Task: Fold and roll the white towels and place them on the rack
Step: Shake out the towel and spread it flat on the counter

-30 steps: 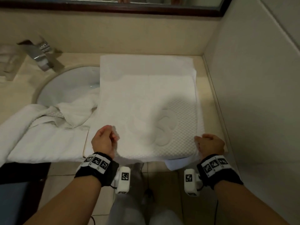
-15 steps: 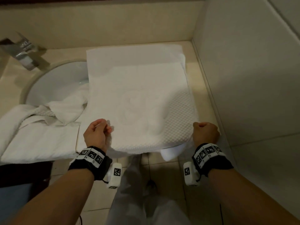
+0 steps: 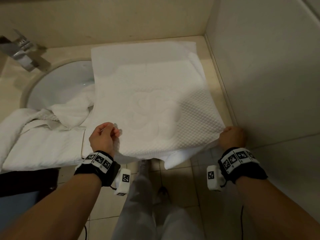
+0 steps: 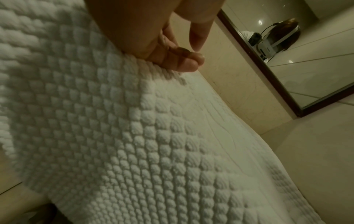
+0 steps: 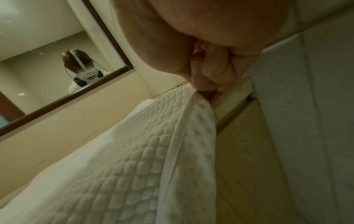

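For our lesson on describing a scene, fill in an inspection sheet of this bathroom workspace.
Surface: beige stone counter with a white basin.
Job's things: white waffle-textured towel spread flat, near edge overhanging; crumpled white towels at left.
Clutter: nothing seen.
Grippers: left hand and right hand each grip a near corner.
Cables: thin black wire below the right forearm.
Surroundings: chrome tap, dark-framed mirror, tiled floor.
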The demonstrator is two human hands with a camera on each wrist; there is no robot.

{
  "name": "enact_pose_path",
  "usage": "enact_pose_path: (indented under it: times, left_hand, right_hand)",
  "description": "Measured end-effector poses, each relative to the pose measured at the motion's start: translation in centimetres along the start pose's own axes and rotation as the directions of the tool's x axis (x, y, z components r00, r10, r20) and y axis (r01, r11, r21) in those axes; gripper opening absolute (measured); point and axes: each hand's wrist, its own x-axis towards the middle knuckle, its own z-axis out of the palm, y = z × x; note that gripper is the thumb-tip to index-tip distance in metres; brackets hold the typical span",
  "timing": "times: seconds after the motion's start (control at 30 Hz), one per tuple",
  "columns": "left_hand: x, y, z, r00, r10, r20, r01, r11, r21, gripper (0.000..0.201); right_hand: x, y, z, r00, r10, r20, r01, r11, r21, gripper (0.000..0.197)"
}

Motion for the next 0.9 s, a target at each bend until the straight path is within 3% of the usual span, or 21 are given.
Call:
enact_pose_path:
  times: [0.1, 0.23, 0.33, 0.53, 0.7, 0.8, 0.9]
  left_hand:
    - [-0.1, -0.1, 0.0, 1.0, 0.011, 0.01, -0.011, 1.0, 0.017, 0.013]
    - [0.2, -0.5, -0.1, 1.0, 0.024, 0.011, -0.025, 0.999, 0.024, 0.015]
    - [0.3, -0.7, -0.1, 1.0, 0.031, 0.001, -0.031, 0.999, 0.026, 0.015]
    - [0.0, -0.5, 0.0, 0.999, 0.037, -0.003, -0.037, 0.995, 0.097, 0.013]
    - [-0.5, -0.2, 0.4, 0.999, 0.043, -0.021, -0.041, 0.992, 0.12, 0.013]
    - [-0.7, -0.1, 0.4, 0.999, 0.032, -0.017, -0.029, 0.99, 0.141, 0.011]
    - [-0.7, 0.1, 0.3, 1.0, 0.018, -0.015, -0.016, 0.993, 0.121, 0.01]
  right_hand:
    - [-0.3, 0.3, 0.1, 1.0, 0.003, -0.007, -0.003, 1.0, -0.014, 0.025]
    - [-2.5, 0.9, 1.2, 0.996, -0.08, -0.046, 0.08, 0.997, 0.015, 0.018]
    - [-3.6, 1.8, 1.9, 0.988, -0.138, -0.069, 0.14, 0.99, 0.021, 0.023]
    - [-3.2, 2.5, 1.1, 0.981, -0.175, -0.089, 0.168, 0.983, -0.076, 0.024]
    - [-3.1, 2.7, 0.3, 0.971, -0.212, -0.113, 0.21, 0.977, -0.029, 0.014]
    - [-2.7, 3.2, 0.4, 0.976, -0.177, -0.13, 0.184, 0.982, 0.043, 0.014]
    - [-1.9, 3.7, 0.5, 0.987, -0.074, -0.141, 0.098, 0.98, 0.174, 0.026]
